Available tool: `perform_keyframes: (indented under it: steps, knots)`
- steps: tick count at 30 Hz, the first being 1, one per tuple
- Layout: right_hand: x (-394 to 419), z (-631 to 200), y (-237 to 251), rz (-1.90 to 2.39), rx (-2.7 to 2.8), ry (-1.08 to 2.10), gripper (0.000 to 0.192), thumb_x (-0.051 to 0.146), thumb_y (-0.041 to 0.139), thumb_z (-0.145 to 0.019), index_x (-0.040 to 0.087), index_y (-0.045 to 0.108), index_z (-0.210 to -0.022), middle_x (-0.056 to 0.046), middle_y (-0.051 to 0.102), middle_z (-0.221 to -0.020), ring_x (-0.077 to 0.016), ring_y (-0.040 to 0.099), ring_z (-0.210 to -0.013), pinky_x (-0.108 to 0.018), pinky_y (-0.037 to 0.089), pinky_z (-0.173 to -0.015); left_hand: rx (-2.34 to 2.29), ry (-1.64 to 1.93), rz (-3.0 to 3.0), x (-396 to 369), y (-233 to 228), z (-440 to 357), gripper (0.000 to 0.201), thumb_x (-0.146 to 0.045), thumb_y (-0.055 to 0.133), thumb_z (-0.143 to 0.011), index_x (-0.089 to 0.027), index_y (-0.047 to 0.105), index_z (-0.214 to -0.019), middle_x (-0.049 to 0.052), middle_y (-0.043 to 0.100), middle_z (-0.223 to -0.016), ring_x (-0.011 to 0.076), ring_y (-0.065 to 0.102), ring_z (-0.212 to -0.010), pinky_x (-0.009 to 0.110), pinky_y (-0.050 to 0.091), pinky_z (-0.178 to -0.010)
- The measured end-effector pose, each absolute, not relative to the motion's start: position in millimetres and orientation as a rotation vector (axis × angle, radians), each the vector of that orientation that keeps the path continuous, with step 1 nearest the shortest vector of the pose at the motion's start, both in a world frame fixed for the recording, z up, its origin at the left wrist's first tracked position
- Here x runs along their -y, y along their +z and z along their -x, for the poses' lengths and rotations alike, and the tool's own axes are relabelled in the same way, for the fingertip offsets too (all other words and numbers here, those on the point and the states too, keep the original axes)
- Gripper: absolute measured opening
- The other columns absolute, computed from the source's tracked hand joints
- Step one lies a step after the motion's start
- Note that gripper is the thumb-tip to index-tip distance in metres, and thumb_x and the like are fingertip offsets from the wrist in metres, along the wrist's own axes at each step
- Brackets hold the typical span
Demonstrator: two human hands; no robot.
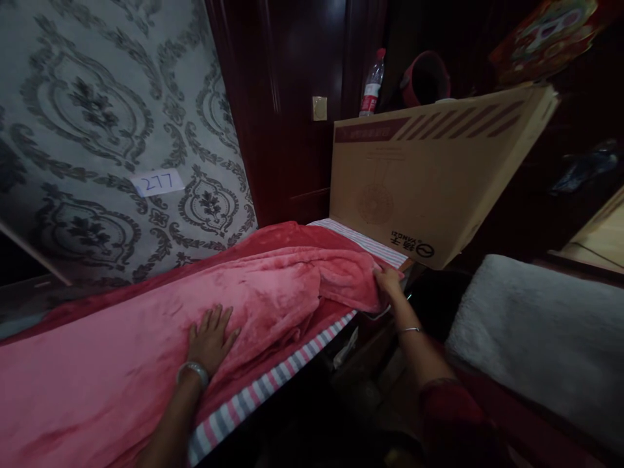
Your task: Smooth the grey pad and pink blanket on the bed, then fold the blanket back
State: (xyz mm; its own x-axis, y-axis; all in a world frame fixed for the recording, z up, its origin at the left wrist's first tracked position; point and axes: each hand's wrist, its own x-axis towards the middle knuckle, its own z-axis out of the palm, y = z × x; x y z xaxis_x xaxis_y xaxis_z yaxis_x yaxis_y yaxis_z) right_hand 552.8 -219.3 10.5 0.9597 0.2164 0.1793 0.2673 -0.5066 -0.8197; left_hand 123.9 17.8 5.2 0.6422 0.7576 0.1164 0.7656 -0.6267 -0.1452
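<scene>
A pink plush blanket [121, 351] lies in soft folds along a bed, over a striped sheet [273, 389] whose pink, white and grey edge shows at the front. My left hand [210, 339] rests flat on the blanket with its fingers spread, a bracelet at the wrist. At the blanket's far right corner, my right hand [389, 282] has its fingers closed on the edge of the cloth; the fingertips are partly hidden in the fold.
A large cardboard box [414, 182] stands at the bed's far end. Behind it are a plastic bottle [372, 88] and a red round container [425, 78]. A grey plush-covered seat [541, 344] is at right. A "277" paper [158, 182] hangs on the patterned wall.
</scene>
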Motion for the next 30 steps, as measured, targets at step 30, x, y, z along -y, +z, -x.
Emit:
perform_keyframes:
  steps: [30]
  knots:
    - [140.8,-417.7,24.9,1.678,0.978,-0.076,0.054,0.022,0.053,-0.081,0.019,0.058,-0.135,-0.008,0.072,-0.096,-0.0249,0.067,-0.085,-0.041,0.053,-0.089,1.27,-0.129,2.72,-13.8,4.8,-122.6,0.06,-0.043,0.042,-0.097,-0.024,0.041,-0.154,0.012,0.032,-0.163,0.034,0.028,-0.15,0.061,0.028,-0.115]
